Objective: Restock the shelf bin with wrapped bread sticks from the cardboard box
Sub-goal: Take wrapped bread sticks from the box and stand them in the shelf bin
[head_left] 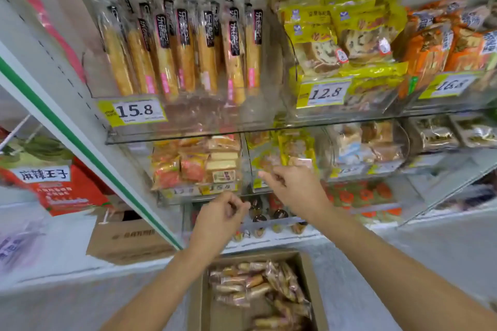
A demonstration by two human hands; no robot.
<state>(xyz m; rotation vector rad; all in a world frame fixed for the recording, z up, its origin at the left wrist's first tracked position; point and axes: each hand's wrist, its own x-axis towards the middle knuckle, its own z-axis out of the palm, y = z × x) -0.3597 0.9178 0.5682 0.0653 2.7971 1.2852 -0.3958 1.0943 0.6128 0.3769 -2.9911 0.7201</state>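
Several wrapped bread sticks [185, 45] stand upright in a clear shelf bin [188, 121] on the top shelf, behind a 15.8 price tag. On the floor below, an open cardboard box [309, 271] holds several more wrapped bread sticks [258, 282] lying loose. My left hand [217, 220] hangs in front of the lower shelves with fingers loosely curled, holding nothing. My right hand [293, 185] is a little higher and to the right, fingers relaxed and empty. Both hands are between the box and the bin, touching neither.
Bins of yellow-wrapped cake [344, 43] and orange-wrapped cake [443, 43] stand right of the bread stick bin. The shelf below holds more packed snacks [196, 164]. A second cardboard box [129, 239] sits on the floor at left, past a white and green shelf upright [80, 142].
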